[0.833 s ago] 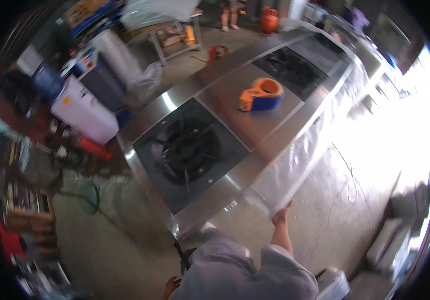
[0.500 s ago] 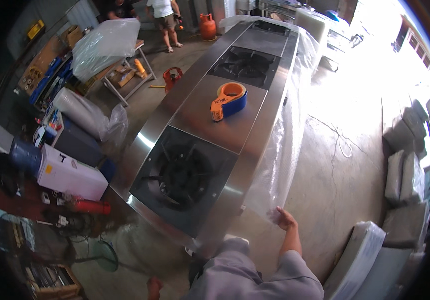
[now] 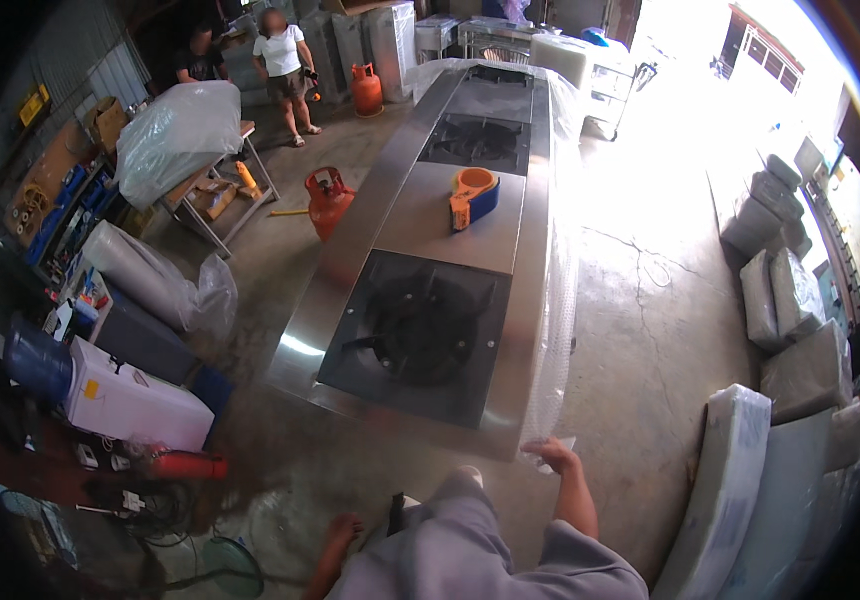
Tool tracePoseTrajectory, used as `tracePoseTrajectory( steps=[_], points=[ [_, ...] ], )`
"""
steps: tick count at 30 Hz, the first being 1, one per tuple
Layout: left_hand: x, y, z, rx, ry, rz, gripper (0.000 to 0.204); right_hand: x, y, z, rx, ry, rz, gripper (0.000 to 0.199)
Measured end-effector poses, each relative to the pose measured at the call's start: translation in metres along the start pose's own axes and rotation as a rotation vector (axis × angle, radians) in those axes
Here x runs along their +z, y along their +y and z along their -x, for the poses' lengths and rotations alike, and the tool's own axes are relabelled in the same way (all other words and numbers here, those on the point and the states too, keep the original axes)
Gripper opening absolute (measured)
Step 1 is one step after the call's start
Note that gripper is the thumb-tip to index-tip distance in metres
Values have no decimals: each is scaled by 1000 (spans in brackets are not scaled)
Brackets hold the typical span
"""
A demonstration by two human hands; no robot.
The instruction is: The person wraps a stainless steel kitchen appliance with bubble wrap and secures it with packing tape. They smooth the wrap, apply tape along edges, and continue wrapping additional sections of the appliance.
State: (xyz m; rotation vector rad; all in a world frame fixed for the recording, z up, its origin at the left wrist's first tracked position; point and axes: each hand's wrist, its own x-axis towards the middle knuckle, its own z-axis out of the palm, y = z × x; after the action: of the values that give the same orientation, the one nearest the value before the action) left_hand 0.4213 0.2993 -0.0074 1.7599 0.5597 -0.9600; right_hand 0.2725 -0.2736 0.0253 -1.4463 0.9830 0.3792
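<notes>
My right hand [image 3: 552, 457] is closed on the lower end of a clear sheet of bubble wrap [image 3: 556, 340], at the near right corner of a long stainless-steel stove [image 3: 295, 345]. The wrap hangs along the stove's right side and runs up to its far end. My left hand [image 3: 346, 527] hangs low by my left side, apart from the stove; it is dim and blurred, so its fingers are unclear. On the steel top between two black burners lies an orange and blue tape dispenser [image 3: 472, 198]. The near burner [image 3: 418, 330] faces me.
Left of the stove stand a red gas cylinder [image 3: 328, 205], a plastic-covered table [image 3: 178, 140] and a roll of wrap [image 3: 130, 270]. A white water dispenser [image 3: 140, 400] lies nearer. Wrapped panels [image 3: 715, 500] line the right. Two people [image 3: 285, 60] stand at the back left.
My right hand has drawn the bubble wrap in against the stove's near right corner. My left hand has come up slightly and more into view. The whole view has shifted.
</notes>
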Motion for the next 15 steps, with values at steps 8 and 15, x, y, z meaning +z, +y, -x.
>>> tracePoseTrajectory(
  steps=[8,15],
  points=[
    [-26,27,-80,194,-128,-165,37,67,66,63,-34,44,-534,41],
    [-19,62,-182,255,-384,-308,41,154,58,138,-212,220,-439,35]
  ],
)
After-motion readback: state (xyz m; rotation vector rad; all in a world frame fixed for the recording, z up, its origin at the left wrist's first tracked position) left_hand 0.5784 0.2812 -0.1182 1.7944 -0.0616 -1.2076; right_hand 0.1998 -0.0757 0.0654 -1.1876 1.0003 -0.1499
